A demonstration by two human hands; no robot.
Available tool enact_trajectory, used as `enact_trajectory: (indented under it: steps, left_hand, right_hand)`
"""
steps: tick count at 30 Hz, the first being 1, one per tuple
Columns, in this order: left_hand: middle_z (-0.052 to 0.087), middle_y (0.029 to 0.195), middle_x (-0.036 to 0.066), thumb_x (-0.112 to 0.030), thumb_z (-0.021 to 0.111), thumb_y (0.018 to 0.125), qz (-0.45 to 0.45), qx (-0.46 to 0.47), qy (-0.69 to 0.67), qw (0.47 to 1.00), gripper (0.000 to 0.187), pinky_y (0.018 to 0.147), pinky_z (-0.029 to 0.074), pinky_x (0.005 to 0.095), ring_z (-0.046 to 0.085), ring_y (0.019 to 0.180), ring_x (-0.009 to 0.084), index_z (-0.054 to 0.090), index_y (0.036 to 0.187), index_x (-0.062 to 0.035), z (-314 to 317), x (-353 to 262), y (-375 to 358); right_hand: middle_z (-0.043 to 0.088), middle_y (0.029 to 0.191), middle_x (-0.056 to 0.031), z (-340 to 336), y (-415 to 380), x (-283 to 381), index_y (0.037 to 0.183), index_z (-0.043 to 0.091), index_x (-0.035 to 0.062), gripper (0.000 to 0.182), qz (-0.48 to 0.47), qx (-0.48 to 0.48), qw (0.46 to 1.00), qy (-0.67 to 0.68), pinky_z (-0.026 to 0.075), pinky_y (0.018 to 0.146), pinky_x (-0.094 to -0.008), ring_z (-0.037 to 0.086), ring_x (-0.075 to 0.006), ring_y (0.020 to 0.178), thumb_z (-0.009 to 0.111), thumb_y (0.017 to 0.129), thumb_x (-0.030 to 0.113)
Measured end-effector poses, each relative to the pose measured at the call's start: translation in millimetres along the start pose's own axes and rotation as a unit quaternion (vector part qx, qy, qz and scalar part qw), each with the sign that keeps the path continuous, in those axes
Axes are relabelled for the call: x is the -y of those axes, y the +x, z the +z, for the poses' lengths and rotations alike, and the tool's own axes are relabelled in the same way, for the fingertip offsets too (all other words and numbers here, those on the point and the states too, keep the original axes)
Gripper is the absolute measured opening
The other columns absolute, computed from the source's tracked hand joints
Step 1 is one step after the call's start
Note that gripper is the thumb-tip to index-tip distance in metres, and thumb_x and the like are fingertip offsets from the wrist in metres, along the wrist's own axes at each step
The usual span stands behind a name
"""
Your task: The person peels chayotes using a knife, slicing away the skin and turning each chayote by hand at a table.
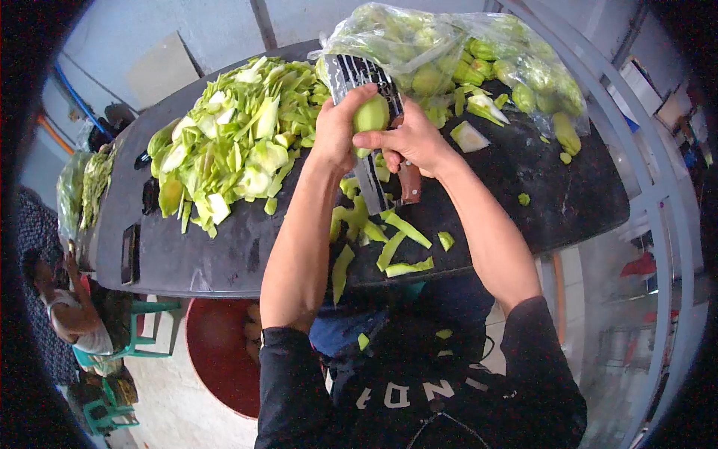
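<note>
My left hand (336, 133) is closed around a pale green chayote (372, 116), its thumb along the upper side. My right hand (420, 141) grips a broad-bladed knife (369, 183) by its brown wooden handle, with the thumb resting on the chayote. The dark, streaked blade lies beside and behind the chayote; exactly where its edge touches is hidden. Green peel strips (404, 230) are scattered on the black table (224, 258) below my hands. To the left rises a large heap of light green peelings and slices (250, 138).
A clear plastic bag (407, 41) of whole chayotes covers the table's far right. Cut pieces (470, 137) lie near it. A red tub (213, 352) stands on the floor below, left. Another person (75, 318) sits farther left. Grey metal rails (649, 198) run along the right.
</note>
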State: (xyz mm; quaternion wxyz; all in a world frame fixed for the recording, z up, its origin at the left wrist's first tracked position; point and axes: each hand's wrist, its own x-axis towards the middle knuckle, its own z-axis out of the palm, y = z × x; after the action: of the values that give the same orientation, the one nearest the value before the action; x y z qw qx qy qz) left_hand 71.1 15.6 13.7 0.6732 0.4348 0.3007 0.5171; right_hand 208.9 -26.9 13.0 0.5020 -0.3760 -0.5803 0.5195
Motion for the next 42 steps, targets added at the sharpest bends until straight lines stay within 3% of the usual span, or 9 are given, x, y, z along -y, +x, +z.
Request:
enact_trajectory:
  steps: [7,9,11,13,23,33,35,40,42]
  left_hand:
    - [0.066,0.088,0.01,-0.037,0.071,0.083,-0.047,0.017,-0.002,0.999,0.042,0.066,0.053,0.0331,0.064,0.073,0.0194,0.061,0.103,-0.0018,-5.5,3.6,4.9]
    - [0.068,0.094,0.011,-0.049,0.057,0.091,-0.049,0.04,0.031,0.998,0.049,0.076,0.055,0.0365,0.067,0.081,0.0229,0.062,0.106,-0.0025,-13.7,14.0,12.7]
    - [0.067,0.096,0.012,-0.052,0.059,0.089,-0.1,0.107,-0.148,0.978,0.053,0.076,0.054,0.0385,0.066,0.083,0.0248,0.061,0.108,-0.0035,-9.4,11.7,8.4]
    - [0.067,0.1,0.013,-0.058,0.052,0.09,-0.104,0.086,-0.159,0.978,0.059,0.082,0.053,0.0408,0.066,0.087,0.027,0.061,0.112,-0.0046,-4.5,7.1,4.8]
    - [0.067,0.091,0.012,-0.044,0.053,0.089,-0.064,0.036,-0.124,0.99,0.044,0.072,0.054,0.0368,0.065,0.075,0.0246,0.061,0.106,-0.0048,-9.1,20.6,11.2]
    - [0.066,0.101,0.015,-0.045,0.045,0.093,-0.088,0.02,-0.246,0.965,0.046,0.084,0.052,0.0446,0.064,0.092,0.0304,0.059,0.111,-0.0045,-15.0,19.1,18.7]
    - [0.065,0.103,0.015,-0.038,0.045,0.095,-0.066,-0.049,-0.231,0.97,0.04,0.088,0.05,0.0439,0.063,0.096,0.0298,0.056,0.113,-0.0037,-27.4,27.6,32.6]
    - [0.055,0.116,0.022,-0.008,0.048,0.091,-0.089,-0.13,-0.205,0.966,0.03,0.079,0.052,0.0644,0.06,0.102,0.0396,0.047,0.119,0.0055,-26.2,23.6,32.7]
    - [0.054,0.117,0.023,-0.003,0.048,0.09,-0.039,-0.125,-0.168,0.977,0.031,0.08,0.054,0.0629,0.059,0.103,0.0401,0.046,0.119,0.0071,-17.4,20.4,23.5]
  right_hand:
    - [0.06,0.074,-0.0007,-3.9,3.2,-8.6,0.11,0.051,0.0037,0.06,0.024,0.011,1.0,-0.009,0.045,0.036,-0.0245,0.05,-0.007,0.041,0.089,0.068,0.021]
    - [0.06,0.073,-0.0007,-12.0,5.0,-11.2,0.108,0.052,0.0038,0.056,0.035,0.017,0.999,-0.004,0.045,0.036,-0.0245,0.05,-0.007,0.041,0.088,0.068,0.021]
    - [0.059,0.07,0.0005,-20.3,5.8,-6.1,0.103,0.055,0.0038,0.049,0.083,0.049,0.995,-0.015,0.045,0.037,-0.0247,0.05,-0.0068,0.041,0.087,0.07,0.02]
    - [0.058,0.066,0.0013,-25.6,1.3,-2.2,0.1,0.056,0.003,0.045,0.067,0.057,0.996,0.004,0.045,0.038,-0.0246,0.051,-0.0064,0.041,0.086,0.071,0.019]
    - [0.058,0.071,-0.0004,-15.6,0.1,-7.5,0.109,0.05,0.0037,0.062,0.083,0.075,0.994,0.004,0.046,0.038,-0.0239,0.05,-0.0063,0.041,0.089,0.067,0.025]
    - [0.056,0.072,-0.0018,-20.2,4.6,-2.4,0.113,0.044,0.0045,0.056,0.069,-0.018,0.997,0.044,0.047,0.041,-0.0258,0.051,-0.0081,0.044,0.083,0.075,0.019]
    - [0.056,0.071,-0.0019,-33.6,3.8,4.3,0.108,0.046,0.0043,0.049,0.069,-0.049,0.995,0.055,0.046,0.042,-0.0267,0.052,-0.0094,0.045,0.081,0.078,0.018]
    - [0.057,0.07,-0.0023,-48.5,11.6,-6.3,0.098,0.05,0.003,0.034,0.007,-0.159,0.985,-0.069,0.046,0.04,-0.0271,0.053,-0.0091,0.046,0.078,0.079,0.009]
    - [0.057,0.073,-0.003,-52.8,19.1,-20.0,0.098,0.049,0.0026,0.03,0.004,-0.222,0.966,-0.133,0.046,0.039,-0.0282,0.053,-0.0091,0.047,0.074,0.081,0.004]
